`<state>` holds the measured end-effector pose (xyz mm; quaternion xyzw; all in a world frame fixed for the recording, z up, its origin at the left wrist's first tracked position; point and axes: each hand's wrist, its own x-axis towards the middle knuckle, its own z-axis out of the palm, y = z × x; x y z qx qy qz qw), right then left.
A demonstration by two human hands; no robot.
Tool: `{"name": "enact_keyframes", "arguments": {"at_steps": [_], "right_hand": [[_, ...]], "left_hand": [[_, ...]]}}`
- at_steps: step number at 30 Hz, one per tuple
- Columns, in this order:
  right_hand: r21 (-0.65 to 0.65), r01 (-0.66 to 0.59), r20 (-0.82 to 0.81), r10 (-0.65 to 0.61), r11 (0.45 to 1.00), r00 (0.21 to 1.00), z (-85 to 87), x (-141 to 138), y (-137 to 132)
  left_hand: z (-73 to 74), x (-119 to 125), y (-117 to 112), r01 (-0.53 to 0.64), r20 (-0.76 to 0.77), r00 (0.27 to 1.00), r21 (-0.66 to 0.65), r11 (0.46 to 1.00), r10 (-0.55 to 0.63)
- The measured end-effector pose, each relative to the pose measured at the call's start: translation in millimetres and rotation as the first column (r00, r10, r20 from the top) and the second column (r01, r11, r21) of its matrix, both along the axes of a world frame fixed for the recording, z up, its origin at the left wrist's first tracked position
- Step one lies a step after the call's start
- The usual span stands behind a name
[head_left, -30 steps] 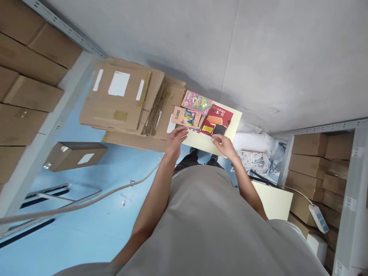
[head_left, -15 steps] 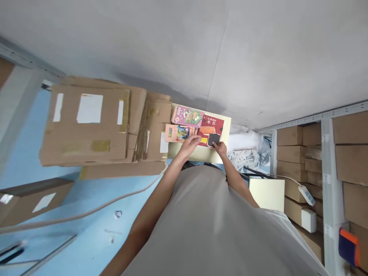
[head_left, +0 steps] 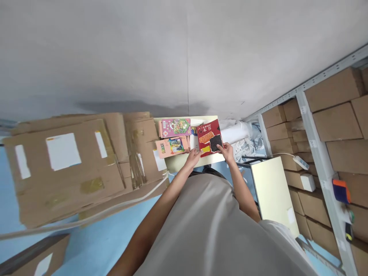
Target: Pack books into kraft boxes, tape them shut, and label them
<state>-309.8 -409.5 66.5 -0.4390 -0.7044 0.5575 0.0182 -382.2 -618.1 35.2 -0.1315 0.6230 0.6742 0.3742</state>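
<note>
- Has flattened cardboard (head_left: 67, 184) at the left edge of the desk (head_left: 175, 164), pink books (head_left: 167, 132) by the far left corner, peach books (head_left: 164, 148) nearer, white roll (head_left: 236, 134) beyond the right edge.
- Grasps red book (head_left: 207, 134) near that edge, right grip (head_left: 228, 151) at its near right corner.
- Extends left grip (head_left: 194, 156) to the near left corner; cannot tell whether clasped.

At nine o'clock I see flattened cardboard (head_left: 89, 165) in a stack; at twelve, a grey wall (head_left: 184, 53). Towards three my remote view catches boxes (head_left: 336, 120) on a metal rack (head_left: 309, 128), at four a cream panel (head_left: 271, 191), at eight a white-labelled carton (head_left: 58, 250).
</note>
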Motion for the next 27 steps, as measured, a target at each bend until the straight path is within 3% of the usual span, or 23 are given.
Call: {"name": "enact_keyframes", "arguments": {"at_steps": [2, 4, 8, 11, 15, 19, 23, 27], "right_hand": [[-0.029, 0.071, -0.106, -0.074, 0.997, 0.992, 23.2, 38.2, 0.0], [-0.041, 0.151, -0.157, -0.156, 0.988, 0.975, 44.4, 81.1, -3.6], [0.004, 0.337, -0.166, -0.332, 0.941, 0.928, 73.4, 163.4, -19.7], [0.032, 0.455, -0.163, -0.444, 0.890, 0.881, 88.7, 219.1, -27.5], [-0.028, 0.521, -0.200, -0.515, 0.853, 0.833, 105.1, 288.1, -22.1], [-0.003, 0.718, -0.259, -0.694, 0.696, 0.672, 98.9, 347.2, 4.2], [0.106, 0.819, -0.363, -0.745, 0.564, 0.560, 73.5, 404.1, 44.9], [0.112, 0.889, -0.384, -0.806, 0.444, 0.451, 54.9, 474.3, 88.1]], "left_hand": [[-0.2, 10.9, 13.8, 0.033, 0.065, 0.997, 0.025, 0.999, -0.035], [3.5, 23.8, 32.7, 0.075, 0.188, 0.977, 0.137, 0.988, -0.100], [18.4, 57.7, 76.5, 0.121, 0.422, 0.860, 0.374, 0.919, -0.286], [31.5, 91.3, 105.4, 0.255, 0.436, 0.782, 0.427, 0.868, -0.444], [47.3, 145.3, 138.1, 0.456, 0.332, 0.686, 0.497, 0.738, -0.647], [57.9, 205.1, 178.5, 0.654, 0.161, 0.604, 0.460, 0.601, -0.781], [62.7, 269.7, 237.8, 0.759, 0.061, 0.570, 0.341, 0.554, -0.819], [67.0, 341.7, 299.3, 0.823, -0.004, 0.496, 0.320, 0.468, -0.869]]}}
